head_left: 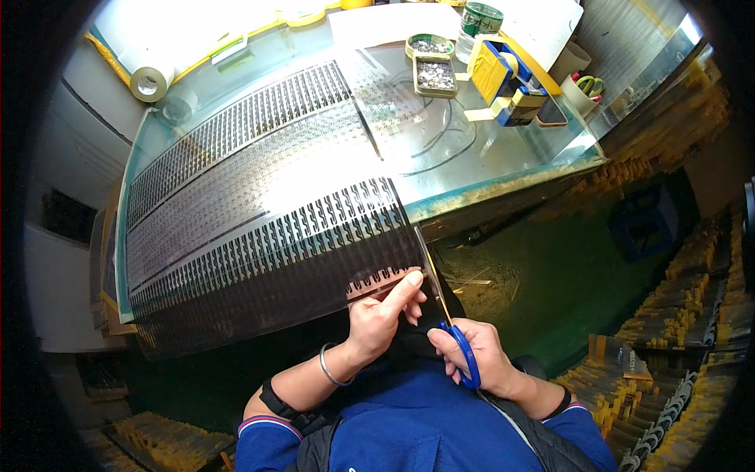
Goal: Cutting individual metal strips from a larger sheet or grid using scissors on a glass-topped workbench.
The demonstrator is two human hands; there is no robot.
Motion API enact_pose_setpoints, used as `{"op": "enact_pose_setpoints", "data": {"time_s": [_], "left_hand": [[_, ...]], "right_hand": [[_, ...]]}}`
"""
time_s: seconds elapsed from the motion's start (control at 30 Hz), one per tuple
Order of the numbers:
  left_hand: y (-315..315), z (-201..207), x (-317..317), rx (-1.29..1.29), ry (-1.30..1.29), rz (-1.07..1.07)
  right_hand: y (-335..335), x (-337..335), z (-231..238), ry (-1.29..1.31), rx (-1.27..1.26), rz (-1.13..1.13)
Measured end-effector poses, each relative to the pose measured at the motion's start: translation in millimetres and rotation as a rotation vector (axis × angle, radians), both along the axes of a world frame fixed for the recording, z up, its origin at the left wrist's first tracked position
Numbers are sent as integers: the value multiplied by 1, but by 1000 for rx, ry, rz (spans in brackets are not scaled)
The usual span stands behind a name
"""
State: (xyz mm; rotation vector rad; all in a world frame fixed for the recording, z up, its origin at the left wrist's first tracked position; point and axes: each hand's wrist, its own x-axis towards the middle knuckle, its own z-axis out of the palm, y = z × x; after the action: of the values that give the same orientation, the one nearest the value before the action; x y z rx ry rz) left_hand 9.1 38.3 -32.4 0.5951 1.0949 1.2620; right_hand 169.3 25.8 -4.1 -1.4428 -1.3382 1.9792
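A large clear film sheet (314, 224) printed with rows of black hook-like marks covers the left of the glass-topped table and hangs over its near edge. My left hand (377, 318) pinches the hanging edge near its right corner, thumb on top and fingers beneath. Closed round the blue handles of a pair of scissors (469, 363), my right hand (491, 366) is just right of the left one. The long blades point away from me along the sheet's right edge. Whether they touch the film there is hard to make out.
At the back left lies a tape roll (148, 83). Tins of small silvery pieces (435, 76), a green-lidded jar (478, 27), a blue-and-yellow tape dispenser (511, 82) and a cup (580, 96) stand back right. The glass edge (503, 185) runs before me; yellow-edged stacks (668, 315) rise right.
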Motion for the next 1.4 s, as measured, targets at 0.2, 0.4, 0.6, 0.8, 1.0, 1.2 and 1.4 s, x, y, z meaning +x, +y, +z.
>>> {"op": "enact_pose_setpoints", "data": {"time_s": [0.2, 0.4, 0.6, 0.8, 1.0, 1.2, 1.4], "left_hand": [[-13, 0, 3, -67, 32, -62], [-19, -4, 3, -43, 6, -66], [-32, -8, 7, -43, 74, -116], [-39, -9, 9, -21, 57, -178], [-43, -12, 8, -39, 67, -189], [-45, -12, 7, -58, 51, -200], [-32, 8, 0, -59, 41, -165]], "right_hand": [[0, -1, -5, 68, 20, -51], [3, 1, 3, 14, -12, -18], [4, -1, 7, 42, -36, -27], [9, 1, 9, 138, -65, -5], [6, 1, 11, 77, -70, -32], [6, -1, 18, 48, -71, -39], [7, 0, 21, 24, -19, -41]]}}
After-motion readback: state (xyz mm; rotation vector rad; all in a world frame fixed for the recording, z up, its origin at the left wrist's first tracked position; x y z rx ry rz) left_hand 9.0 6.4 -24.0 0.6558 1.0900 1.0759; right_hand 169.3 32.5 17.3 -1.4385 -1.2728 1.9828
